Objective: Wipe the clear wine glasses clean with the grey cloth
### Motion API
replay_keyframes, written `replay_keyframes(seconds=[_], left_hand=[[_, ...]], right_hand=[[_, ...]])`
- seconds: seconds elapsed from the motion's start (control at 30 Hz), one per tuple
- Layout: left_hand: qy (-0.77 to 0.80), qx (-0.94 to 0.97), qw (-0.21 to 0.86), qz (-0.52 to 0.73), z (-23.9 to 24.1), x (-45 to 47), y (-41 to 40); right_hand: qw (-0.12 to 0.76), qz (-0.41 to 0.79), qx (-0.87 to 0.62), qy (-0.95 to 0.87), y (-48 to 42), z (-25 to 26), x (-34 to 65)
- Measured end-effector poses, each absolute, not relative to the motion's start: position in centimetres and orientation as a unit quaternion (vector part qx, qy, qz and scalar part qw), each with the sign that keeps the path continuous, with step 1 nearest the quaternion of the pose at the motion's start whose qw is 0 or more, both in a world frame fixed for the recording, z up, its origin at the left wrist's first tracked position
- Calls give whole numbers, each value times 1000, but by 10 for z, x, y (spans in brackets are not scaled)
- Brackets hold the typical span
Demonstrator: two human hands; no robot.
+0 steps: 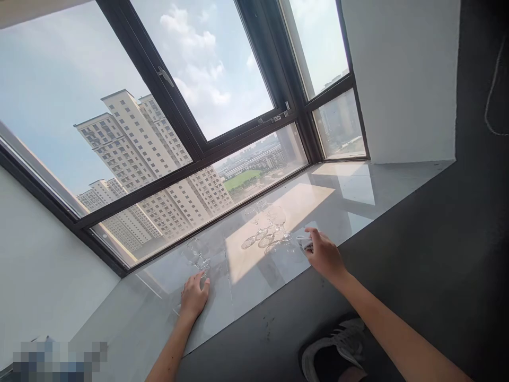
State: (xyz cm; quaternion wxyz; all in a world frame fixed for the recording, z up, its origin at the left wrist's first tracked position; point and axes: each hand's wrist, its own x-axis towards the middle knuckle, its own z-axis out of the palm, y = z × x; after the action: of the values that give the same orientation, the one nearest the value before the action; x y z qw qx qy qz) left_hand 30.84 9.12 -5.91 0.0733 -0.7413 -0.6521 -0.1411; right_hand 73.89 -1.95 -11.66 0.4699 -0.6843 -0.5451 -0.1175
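My left hand [194, 294] rests low over the windowsill, palm down and thumb apart from the fingers. Its fingertips reach the foot of a clear stemmed glass [195, 249]; whether they touch it, I cannot tell. Farther right, my right hand [326, 255] pinches a crumpled white cloth [304, 242] between thumb and fingers, just above the sill. Between the hands, several clear stemmed glasses [278, 216] stand grouped in a sunlit patch. Their outlines mix with shadows and reflections on the glossy surface.
The glossy grey windowsill [254, 297] runs below a dark-framed window [207, 155]. White walls [401, 79] bound it at both ends. Beneath the front edge lies dark floor, with a shoe [338, 347] near my right forearm. Tall buildings show outside.
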Motion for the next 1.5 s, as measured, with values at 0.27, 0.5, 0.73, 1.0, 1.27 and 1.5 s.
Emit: replay_keyframes(seconds=[0.27, 0.5, 0.73, 1.0, 1.27, 1.5], left_hand=[[-406, -888, -39, -212, -61, 384, 64], [-263, -943, -101, -176, -55, 513, 68], [-298, -942, -93, -119, -58, 580, 90], [-303, -942, -78, -125, -60, 567, 69], [-424, -899, -56, -94, -64, 443, 12], [-645, -760, 7, -83, -63, 320, 34]], right_hand=[[482, -120, -678, -542, -19, -114, 736], [486, -132, -682, -530, -19, -112, 734], [490, -124, -681, -529, -21, -109, 734], [485, -109, -679, -540, -22, -111, 735], [479, -84, -677, -552, -24, -114, 739], [476, -92, -676, -555, -23, -117, 740]])
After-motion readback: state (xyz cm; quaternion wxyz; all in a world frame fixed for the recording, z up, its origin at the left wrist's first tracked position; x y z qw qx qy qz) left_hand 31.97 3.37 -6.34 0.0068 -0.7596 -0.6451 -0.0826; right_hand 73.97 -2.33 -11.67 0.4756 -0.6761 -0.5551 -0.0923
